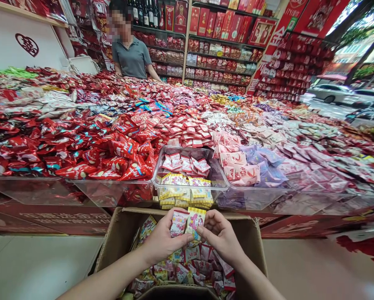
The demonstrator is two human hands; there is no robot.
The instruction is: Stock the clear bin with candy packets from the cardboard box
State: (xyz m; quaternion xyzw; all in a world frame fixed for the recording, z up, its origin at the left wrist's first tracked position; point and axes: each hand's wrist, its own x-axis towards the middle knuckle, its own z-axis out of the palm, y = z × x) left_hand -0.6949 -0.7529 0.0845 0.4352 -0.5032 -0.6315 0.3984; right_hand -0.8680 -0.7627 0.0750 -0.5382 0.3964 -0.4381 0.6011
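Note:
My left hand [165, 237] is closed on a pink-and-white candy packet [178, 222] with a cartoon character printed on it. Right beside it, a yellow candy packet [195, 221] is pinched in my right hand [219, 234]; my left thumb reaches its lower edge. Both hands are over an open cardboard box [111, 237] that holds many similar small packets [182, 273]. Just beyond the box is a clear plastic bin [191, 188], with yellow packets [171, 186] in rows at its front and red-and-white packets [186, 163] behind them.
Red shiny packets [121, 146] are heaped to the left of the bin, pink and lilac packets [239, 162] to its right. Behind the wide display stands a person in a grey shirt [132, 58], in front of stocked shelves [218, 46]. Pale floor tiles [49, 262] flank the box.

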